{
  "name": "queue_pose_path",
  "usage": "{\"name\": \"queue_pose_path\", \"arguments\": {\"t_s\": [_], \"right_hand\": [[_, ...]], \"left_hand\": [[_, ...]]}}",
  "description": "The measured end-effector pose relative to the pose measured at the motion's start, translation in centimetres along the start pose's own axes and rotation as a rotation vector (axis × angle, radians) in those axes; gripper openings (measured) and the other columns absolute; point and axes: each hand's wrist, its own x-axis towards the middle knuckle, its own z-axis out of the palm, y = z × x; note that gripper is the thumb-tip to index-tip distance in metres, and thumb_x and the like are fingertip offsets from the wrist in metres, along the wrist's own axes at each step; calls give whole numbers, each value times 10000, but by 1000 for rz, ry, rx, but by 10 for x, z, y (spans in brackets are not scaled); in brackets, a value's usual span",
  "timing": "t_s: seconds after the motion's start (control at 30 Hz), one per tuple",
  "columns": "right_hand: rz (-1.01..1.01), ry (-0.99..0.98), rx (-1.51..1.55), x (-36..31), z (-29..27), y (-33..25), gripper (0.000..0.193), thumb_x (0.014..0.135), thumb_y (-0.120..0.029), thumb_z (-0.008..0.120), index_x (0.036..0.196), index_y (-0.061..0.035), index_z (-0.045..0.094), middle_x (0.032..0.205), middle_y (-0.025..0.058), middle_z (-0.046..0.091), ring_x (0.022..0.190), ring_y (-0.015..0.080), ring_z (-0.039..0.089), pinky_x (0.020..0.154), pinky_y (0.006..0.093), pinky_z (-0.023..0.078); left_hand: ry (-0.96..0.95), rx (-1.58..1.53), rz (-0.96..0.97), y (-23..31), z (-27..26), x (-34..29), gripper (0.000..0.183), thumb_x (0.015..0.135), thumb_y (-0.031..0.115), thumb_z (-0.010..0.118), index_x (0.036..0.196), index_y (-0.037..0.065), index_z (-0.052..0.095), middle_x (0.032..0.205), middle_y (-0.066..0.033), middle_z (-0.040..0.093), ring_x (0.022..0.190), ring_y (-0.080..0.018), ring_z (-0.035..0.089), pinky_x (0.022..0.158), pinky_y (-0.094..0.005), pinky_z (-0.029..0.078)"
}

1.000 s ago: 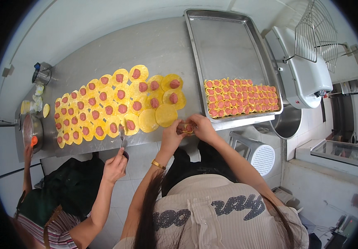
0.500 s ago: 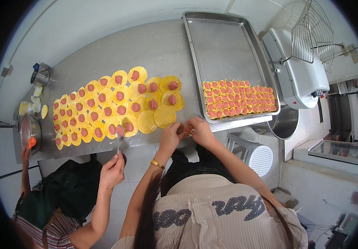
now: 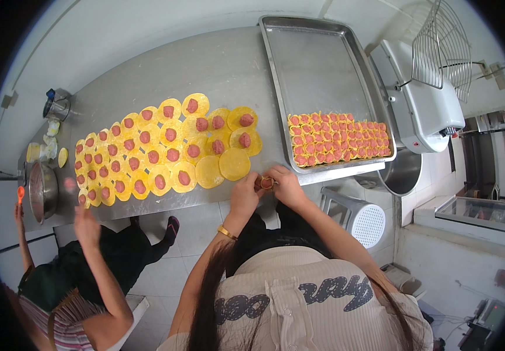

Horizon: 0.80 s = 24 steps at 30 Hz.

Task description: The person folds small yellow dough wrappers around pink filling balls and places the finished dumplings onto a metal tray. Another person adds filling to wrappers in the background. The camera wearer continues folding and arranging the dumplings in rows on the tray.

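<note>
At the table's front edge, my left hand (image 3: 246,194) and my right hand (image 3: 284,186) are closed together around one small open-topped dumpling (image 3: 266,183), a yellow wrapper gathered about pink filling. Left of them, overlapping rows of round yellow wrappers (image 3: 234,164) lie flat, most bearing a lump of pink meat filling (image 3: 184,178). Two wrappers nearest my left hand are bare. Beyond my right hand a large metal tray (image 3: 308,52) holds tight rows of finished dumplings (image 3: 334,140) along its near end.
At the left, a co-worker holds an orange spoon (image 3: 21,193) beside a metal bowl (image 3: 43,190); their other hand (image 3: 87,225) is blurred. A white machine (image 3: 419,99) with a wire guard stands right of the tray. A grey stool (image 3: 365,225) is below the table's edge.
The co-worker's near hand has swung left from the wrappers toward the bowl, and their orange spoon has moved outward. My hands stay at the edge, still around the dumpling, which now shows more.
</note>
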Motion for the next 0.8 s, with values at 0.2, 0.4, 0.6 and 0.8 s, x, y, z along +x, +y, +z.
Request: {"name": "queue_pose_path", "arguments": {"t_s": [0.2,0.4,0.6,0.8], "right_hand": [[-80,75,-22,-2,-9,1,309,679,83,587,968,-22,618,935,170,577,886,389,588,758,433,496],[-17,-37,-39,4,-7,-3,381,683,86,555,1050,-5,602,944,178,579,919,390,583,781,432,492],[-59,161,-79,-5,-5,-8,398,642,95,585,1017,-32,620,948,155,595,905,372,589,763,424,493],[20,43,-19,0,0,-4,382,664,98,558,1022,-21,618,934,170,572,923,372,577,785,426,490]], "left_hand": [[-17,-109,1,1,-3,-3,270,712,17,758,913,5,578,813,-116,661,757,-236,684,665,-324,532],[-30,24,62,-2,-3,2,279,723,22,747,945,12,578,855,-117,659,785,-254,676,682,-336,532],[-17,17,80,-4,-3,1,284,731,94,749,944,44,569,853,-116,641,782,-294,645,674,-386,506],[-4,58,91,-5,1,5,311,729,52,754,983,18,577,868,-114,642,763,-242,665,673,-338,530]]}}
